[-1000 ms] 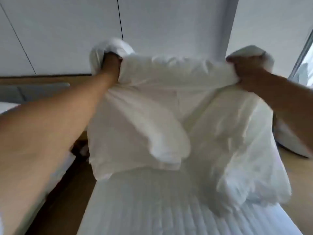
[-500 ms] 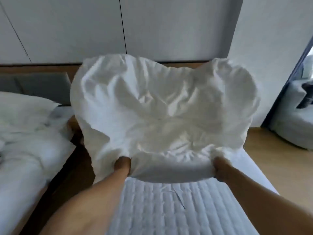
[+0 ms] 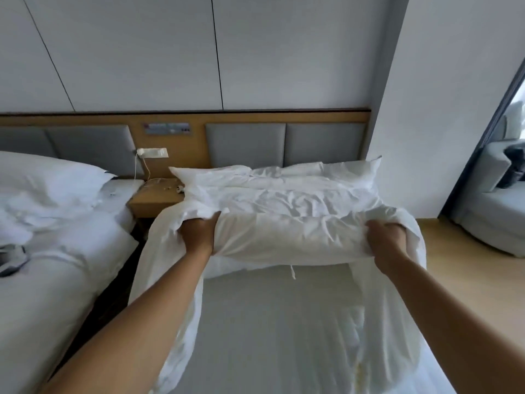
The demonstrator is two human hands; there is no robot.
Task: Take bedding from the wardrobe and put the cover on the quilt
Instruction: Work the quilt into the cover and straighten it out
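Person stood at the foot of the bed [image 3: 270, 331], both bare arms stretched toward its head end.

Quilt [image 3: 284, 240]: a thick, crumpled white roll lying crosswise over the head half of the bed, from left edge to right edge, its far part bunched against the grey headboard [image 3: 284, 143]. The near half of the mattress lay bare and ribbed.

Cover [image 3: 159, 280]: thin white cloth mixed in with the quilt. It spilled over the left edge of the bed and trailed down the right side under the right forearm. Where cover ended and quilt began could not be told. A short tie [image 3: 292, 271] hung from the roll's near edge.

Left hand [image 3: 199, 237]: at the roll's left end, fingers curled down into the cloth, thumb spread along the top, gripping a fold.

Right hand [image 3: 387, 240]: at the roll's right end, fingers bent and sunk in the folds, clutching the cloth. Fingertips were hidden.

Around: a wooden nightstand [image 3: 153, 201] stood just beside the bed's head-left corner, with a wall socket [image 3: 152, 152] and a dangling cable above it. A second bed [image 3: 56, 280] stood to the left, with a pillow [image 3: 42, 177] on it. A grey armchair [image 3: 488, 214] stood well apart on the right.
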